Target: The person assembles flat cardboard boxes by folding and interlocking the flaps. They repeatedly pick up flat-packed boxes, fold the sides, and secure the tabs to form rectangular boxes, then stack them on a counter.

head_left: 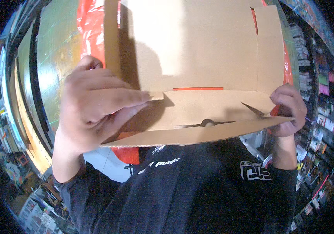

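A brown cardboard box (217,46), partly folded, lies in front of me with its left side and near wall raised. My left hand (93,101) is closed at the near left corner, pinching a small cardboard tab (158,96) between thumb and fingers. At the other end of the near side, my right hand (291,107) wraps round the corner of the near flap (198,134), which bows toward my body. A slit with a round hole (207,122) shows in the near wall. Red plastic (90,31) lies beneath the box and shows through a narrow slot.
The box rests on a greenish work table (54,70) with a scuffed surface. A long wooden edge (32,128) runs along the left. Shelves packed with small goods (322,121) stand at the right. My torso is close behind the near flap.
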`<action>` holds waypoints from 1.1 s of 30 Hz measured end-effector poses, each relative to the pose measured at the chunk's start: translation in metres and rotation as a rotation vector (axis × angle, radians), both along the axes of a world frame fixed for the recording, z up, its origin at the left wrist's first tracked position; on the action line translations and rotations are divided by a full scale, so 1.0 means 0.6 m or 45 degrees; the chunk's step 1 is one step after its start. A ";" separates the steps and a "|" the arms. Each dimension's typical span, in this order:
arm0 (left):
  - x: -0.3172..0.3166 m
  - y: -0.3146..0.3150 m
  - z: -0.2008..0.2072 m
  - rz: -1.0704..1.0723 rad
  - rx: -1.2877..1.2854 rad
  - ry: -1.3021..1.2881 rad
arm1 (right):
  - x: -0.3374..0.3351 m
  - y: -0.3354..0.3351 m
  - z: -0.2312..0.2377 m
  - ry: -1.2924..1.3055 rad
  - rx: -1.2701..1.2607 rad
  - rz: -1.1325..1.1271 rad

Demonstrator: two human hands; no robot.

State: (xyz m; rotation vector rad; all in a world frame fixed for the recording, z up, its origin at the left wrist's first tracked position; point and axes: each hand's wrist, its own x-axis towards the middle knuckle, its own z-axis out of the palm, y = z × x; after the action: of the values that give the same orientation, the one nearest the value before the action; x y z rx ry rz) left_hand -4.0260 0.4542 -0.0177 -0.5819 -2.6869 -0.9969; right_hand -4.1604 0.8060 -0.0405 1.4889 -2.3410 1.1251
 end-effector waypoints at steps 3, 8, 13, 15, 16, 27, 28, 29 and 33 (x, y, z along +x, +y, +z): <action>-0.021 0.010 0.060 -0.026 0.095 -0.143 | -0.026 0.009 0.026 -0.115 -0.162 0.034; -0.040 0.080 0.069 0.552 0.813 -0.175 | -0.060 0.045 0.060 -0.199 -0.202 -0.331; -0.094 0.122 0.049 0.412 0.322 0.325 | -0.114 0.100 0.090 -0.259 -0.292 -0.454; -0.116 0.145 0.036 0.468 0.154 0.608 | -0.134 0.119 0.101 -0.255 -0.256 -0.458; -0.130 0.152 0.034 0.471 0.122 0.637 | -0.141 0.132 0.103 -0.245 -0.240 -0.481; -0.141 0.186 0.103 0.417 -0.222 0.041 | -0.198 0.202 0.126 -0.299 0.088 -0.134; -0.140 0.187 0.109 0.451 -0.243 0.003 | -0.208 0.200 0.146 -0.224 0.194 -0.100; -0.147 0.189 0.106 0.462 -0.324 0.018 | -0.200 0.185 0.146 -0.253 0.172 -0.180; -0.184 0.201 0.137 0.460 -0.721 -0.024 | -0.203 0.164 0.114 -0.287 -0.140 -0.231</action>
State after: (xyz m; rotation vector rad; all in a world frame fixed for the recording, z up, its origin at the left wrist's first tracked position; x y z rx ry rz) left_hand -4.1362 0.5745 0.0644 -0.1536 -2.9358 -0.1442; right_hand -4.2822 0.9042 0.0281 1.1391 -2.4511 1.4105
